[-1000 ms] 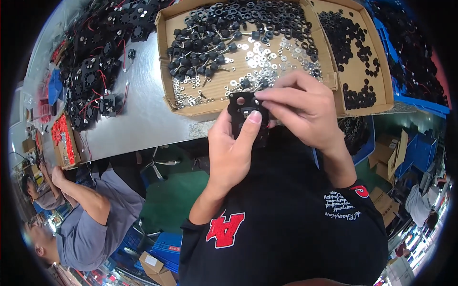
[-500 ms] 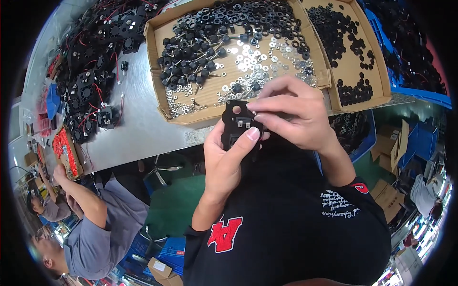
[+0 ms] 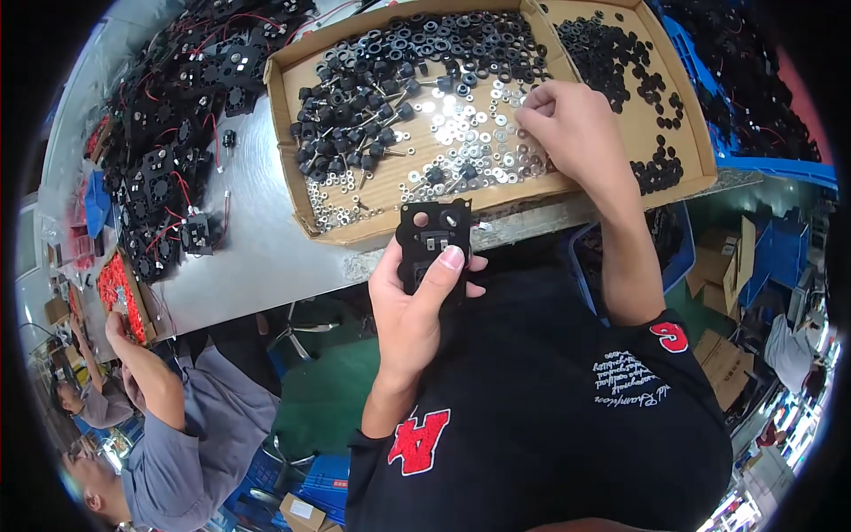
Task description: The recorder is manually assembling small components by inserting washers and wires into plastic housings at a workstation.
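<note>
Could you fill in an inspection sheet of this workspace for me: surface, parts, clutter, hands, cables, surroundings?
Surface: shiny silver metal bench.
Parts: flat black plate with holes; shallow brown cardboard tray holding round silver washers and black-capped metal screws.
Clutter: heaped black assemblies, left.
Hands: left hand grips the plate; right hand over the tray, contents unclear.
Cables: thin red wires among the assemblies.
Surroundings: grey-shirted co-worker; green floor.

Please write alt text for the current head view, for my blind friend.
A person's left hand holds a black part while the right hand is over a cardboard tray of washers and black-headed screws; wired assemblies lie on the metal table.
</note>
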`<state>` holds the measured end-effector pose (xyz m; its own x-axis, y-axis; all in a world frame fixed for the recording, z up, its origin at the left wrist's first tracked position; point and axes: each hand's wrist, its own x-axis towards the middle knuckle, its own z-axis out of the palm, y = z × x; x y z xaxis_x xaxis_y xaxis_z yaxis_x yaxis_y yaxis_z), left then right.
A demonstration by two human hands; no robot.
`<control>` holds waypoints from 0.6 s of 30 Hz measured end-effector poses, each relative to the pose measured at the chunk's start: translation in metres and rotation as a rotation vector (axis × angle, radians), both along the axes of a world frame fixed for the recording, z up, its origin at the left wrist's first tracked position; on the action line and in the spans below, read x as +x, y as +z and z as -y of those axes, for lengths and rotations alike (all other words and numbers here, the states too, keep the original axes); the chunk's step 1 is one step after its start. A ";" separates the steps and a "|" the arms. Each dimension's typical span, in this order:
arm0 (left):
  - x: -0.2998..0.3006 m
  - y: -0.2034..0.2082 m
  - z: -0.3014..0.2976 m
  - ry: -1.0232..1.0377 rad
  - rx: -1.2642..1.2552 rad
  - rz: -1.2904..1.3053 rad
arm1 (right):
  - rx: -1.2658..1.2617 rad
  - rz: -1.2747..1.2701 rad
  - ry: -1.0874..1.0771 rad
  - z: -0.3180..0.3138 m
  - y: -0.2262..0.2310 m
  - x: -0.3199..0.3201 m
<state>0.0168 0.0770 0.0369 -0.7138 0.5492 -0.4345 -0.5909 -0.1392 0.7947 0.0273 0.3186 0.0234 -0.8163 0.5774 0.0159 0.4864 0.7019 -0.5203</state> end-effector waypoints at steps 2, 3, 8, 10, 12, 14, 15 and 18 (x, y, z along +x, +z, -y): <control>0.000 0.000 0.001 0.005 0.005 -0.014 | -0.016 0.000 -0.002 -0.001 0.000 -0.001; 0.000 0.000 0.002 0.007 0.007 -0.030 | -0.034 -0.001 -0.007 -0.002 0.000 -0.001; -0.003 -0.002 0.004 -0.004 0.015 -0.035 | -0.024 0.099 0.058 -0.008 0.007 -0.008; -0.004 -0.003 0.005 -0.004 0.022 -0.031 | -0.046 0.175 0.079 -0.008 0.010 -0.010; -0.006 -0.002 0.003 -0.024 0.025 -0.024 | -0.093 0.041 0.106 -0.006 0.012 -0.004; -0.006 -0.002 0.003 -0.021 0.007 -0.010 | -0.391 -0.087 0.127 0.005 0.020 0.006; -0.006 -0.002 0.002 -0.020 0.022 -0.008 | -0.691 -0.213 0.125 0.014 0.028 0.013; -0.005 -0.003 -0.002 -0.030 0.040 0.005 | -0.949 -0.331 0.123 0.048 0.044 0.031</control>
<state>0.0116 0.0793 0.0343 -0.6943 0.5877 -0.4155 -0.5994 -0.1527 0.7857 0.0587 0.2707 0.0673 -0.9087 0.3816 -0.1693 0.1685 -0.0358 -0.9850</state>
